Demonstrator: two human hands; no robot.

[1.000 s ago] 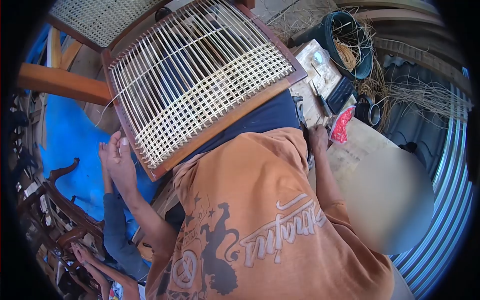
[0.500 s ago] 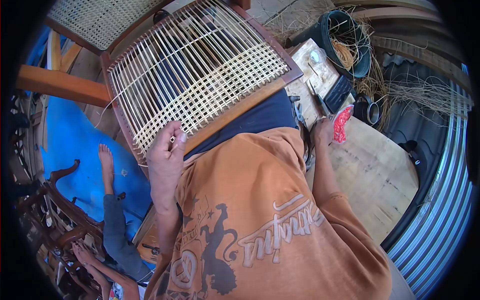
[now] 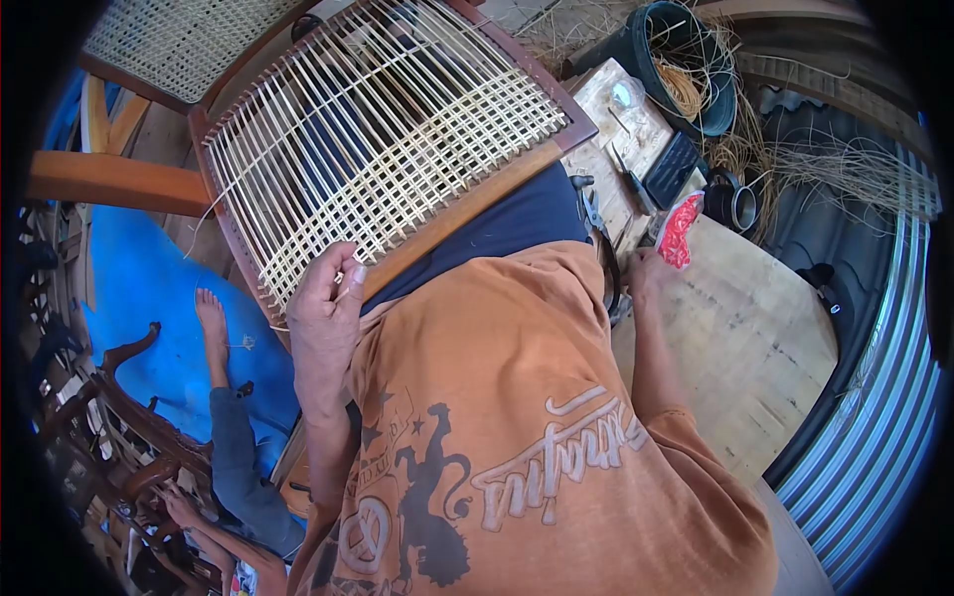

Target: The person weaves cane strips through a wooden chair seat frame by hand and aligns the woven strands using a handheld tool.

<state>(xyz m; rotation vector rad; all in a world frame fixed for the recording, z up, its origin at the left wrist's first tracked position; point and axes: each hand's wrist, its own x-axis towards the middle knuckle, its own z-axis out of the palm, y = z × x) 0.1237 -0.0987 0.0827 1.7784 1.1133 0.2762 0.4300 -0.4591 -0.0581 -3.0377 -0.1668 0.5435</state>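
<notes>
A wooden seat frame (image 3: 477, 218) with a half-woven cane panel (image 3: 417, 164) lies across my lap. Close weave fills the near part of the panel, while spaced parallel strands span the far part. My left hand (image 3: 330, 303) is at the frame's near edge, by the woven corner. Its fingers are curled and the thumb is pressed in; what they hold is too small to make out. To the right, my right hand (image 3: 648, 276) is low beside a red-and-white packet (image 3: 680, 234) and some dark-handled tools. Its fingers are mostly hidden.
On the right are a wooden board (image 3: 740, 328), a black tray (image 3: 671, 181), a knife (image 3: 634, 184), pliers (image 3: 592, 214) and a bucket (image 3: 720, 99) of cane strips. Another person's leg (image 3: 234, 437) rests left on a blue sheet (image 3: 149, 288). A caned panel (image 3: 184, 45) stands upper left.
My right hand has drawn slightly back, down from the packet. My left hand stays curled at the seat edge. The view has shifted slightly.
</notes>
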